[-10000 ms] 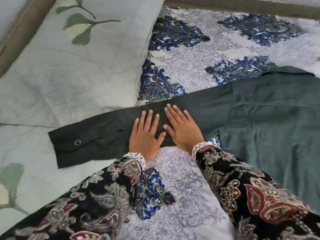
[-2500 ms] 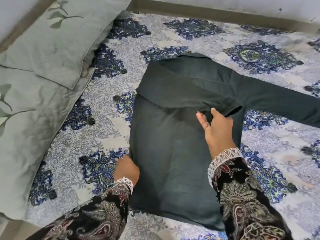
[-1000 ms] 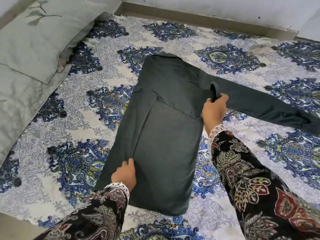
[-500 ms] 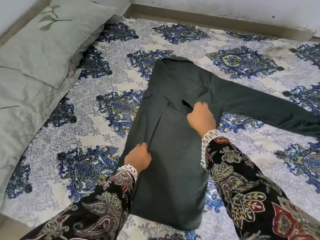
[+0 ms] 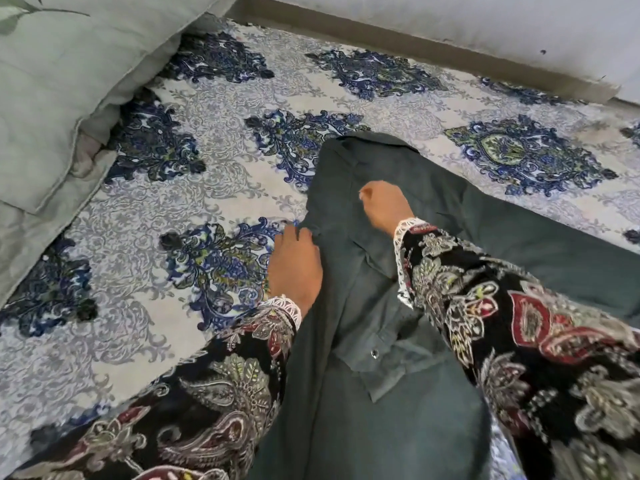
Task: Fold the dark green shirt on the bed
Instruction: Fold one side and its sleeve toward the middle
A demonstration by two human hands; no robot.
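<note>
head view: bed sheet [image 5: 214, 188] white-grey with dark blue floral medallions, covering the whole lying surface. pale green pillow [image 5: 59, 81] with leaf print at upper left, overlapping a matching pale green cover [image 5: 20, 237] along the left edge. brown skirting strip [image 5: 415, 39] and white wall [image 5: 450, 15] across the top. dark green shirt [image 5: 374, 427] flat on the sheet, centre to lower right, collar end toward the wall, one sleeve [image 5: 554, 258] extended to the right edge. folded-in cuff [image 5: 384, 362] with a snap button [image 5: 373, 353] lying on top of the shirt body, between the two forearms. left hand [image 5: 294, 268] on the shirt's left edge, palm down, fingers curled onto the fabric fold; firm grip or mere pressure cannot be told. right hand [image 5: 384, 202] on the upper shirt near the collar, blurred, fingers curled under, apparently pressing into the cloth; grip cannot be told. both forearms in black paisley sleeves [image 5: 519, 341] with white lace cuffs, crossing over the shirt from the lower edge.
</note>
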